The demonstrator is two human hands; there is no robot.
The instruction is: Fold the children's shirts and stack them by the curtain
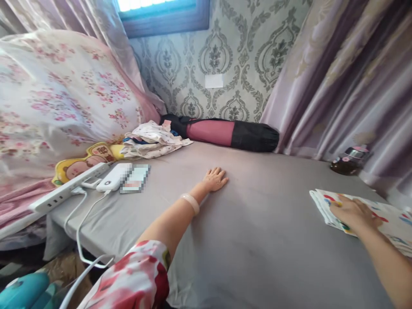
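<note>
The right hand (pixel 355 213) lies on a folded, colour-patterned white cloth (pixel 392 216) at the right of the grey sheet (pixel 273 262), fingers bent over the fabric; whether they grip cannot be told. Farther in, the left hand (pixel 216 179) rests palm down, fingers extended, slightly parted. Beyond: rumpled clothes (pixel 154 137), then a red-and-black cylindrical bag (pixel 210 131).
</note>
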